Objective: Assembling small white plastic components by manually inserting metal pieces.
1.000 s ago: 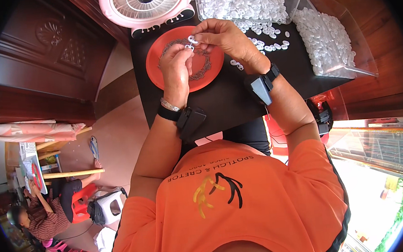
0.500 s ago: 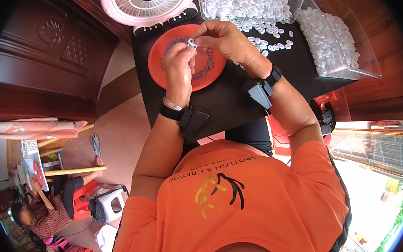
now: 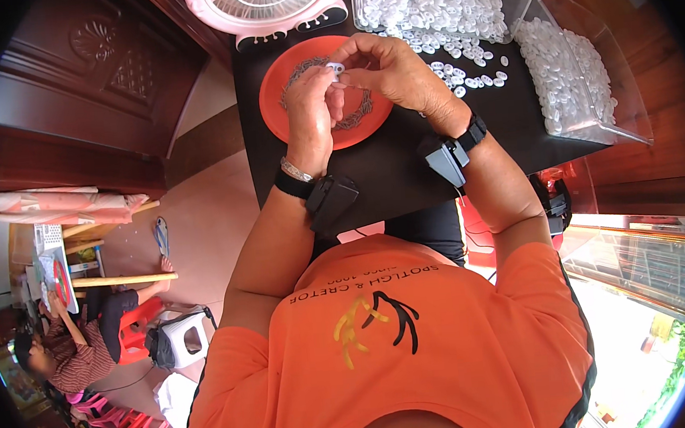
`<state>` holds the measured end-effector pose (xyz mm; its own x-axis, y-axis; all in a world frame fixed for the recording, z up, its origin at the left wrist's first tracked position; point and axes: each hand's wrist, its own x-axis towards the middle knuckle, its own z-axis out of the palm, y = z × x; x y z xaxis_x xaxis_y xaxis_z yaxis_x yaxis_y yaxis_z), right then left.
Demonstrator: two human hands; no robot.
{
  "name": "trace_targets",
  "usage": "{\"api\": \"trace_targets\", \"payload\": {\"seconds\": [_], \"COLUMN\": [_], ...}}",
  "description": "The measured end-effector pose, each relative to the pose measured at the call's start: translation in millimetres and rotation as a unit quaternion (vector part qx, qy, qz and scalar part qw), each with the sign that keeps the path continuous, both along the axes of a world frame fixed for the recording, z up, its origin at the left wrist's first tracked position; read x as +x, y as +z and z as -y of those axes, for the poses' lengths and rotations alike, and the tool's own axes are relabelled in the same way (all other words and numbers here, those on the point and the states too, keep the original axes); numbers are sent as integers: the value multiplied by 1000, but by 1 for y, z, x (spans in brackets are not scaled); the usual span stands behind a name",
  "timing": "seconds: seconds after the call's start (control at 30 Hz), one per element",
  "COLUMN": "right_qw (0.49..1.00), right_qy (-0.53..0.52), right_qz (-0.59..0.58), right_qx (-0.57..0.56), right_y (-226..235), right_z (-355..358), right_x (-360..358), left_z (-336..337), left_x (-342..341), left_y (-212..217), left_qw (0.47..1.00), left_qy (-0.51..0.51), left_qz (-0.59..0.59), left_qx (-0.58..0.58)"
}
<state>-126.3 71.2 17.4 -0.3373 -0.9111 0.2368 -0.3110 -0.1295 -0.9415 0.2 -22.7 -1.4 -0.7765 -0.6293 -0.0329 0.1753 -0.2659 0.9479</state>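
Note:
Over a round red-orange plate (image 3: 273, 107), both my hands meet at a small white oval plastic piece (image 3: 336, 69) with two dark holes. My left hand (image 3: 308, 116) pinches its near left side between thumb and fingers. From the right, my right hand (image 3: 395, 69) grips the same piece with thumb and forefinger. A ring of thin grey metal pins or screws (image 3: 362, 113) lies on the plate below, partly hidden by my hands. Whether a pin is in the held piece, I cannot tell.
Loose white oval pieces (image 3: 460, 76) are scattered right of my right hand. Behind them stands a clear bin (image 3: 430, 2) heaped with more, and another clear bin (image 3: 565, 76) is at the right. A pink fan (image 3: 266, 7) stands beyond the plate. Another person (image 3: 80, 351) sits far left.
The white piece has turned so its face with the two holes shows. My fingers have shifted around it, still holding it over the plate. The whole view has moved slightly.

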Motion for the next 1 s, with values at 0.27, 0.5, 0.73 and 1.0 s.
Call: {"api": "trace_targets", "payload": {"seconds": [0.27, 0.5, 0.73, 1.0], "right_qw": [993, 916, 932, 930], "right_qy": [-34, -143, -125, -124], "right_qz": [-115, -369, -327, -342], "right_qx": [2, -63, -90, -63], "right_y": [5, -4, -5, -5], "right_z": [-2, 2, 1, 1], "right_x": [11, 21, 22, 24], "left_z": [2, -2, 0, -5], "left_x": [-1, 0, 0, -1], "left_y": [-3, 1, -4, -5], "left_qw": [998, 999, 1000, 999], "left_qy": [13, 30, 26, 46], "left_qz": [-13, 22, -15, -27], "left_qx": [-52, -11, -2, -2]}}
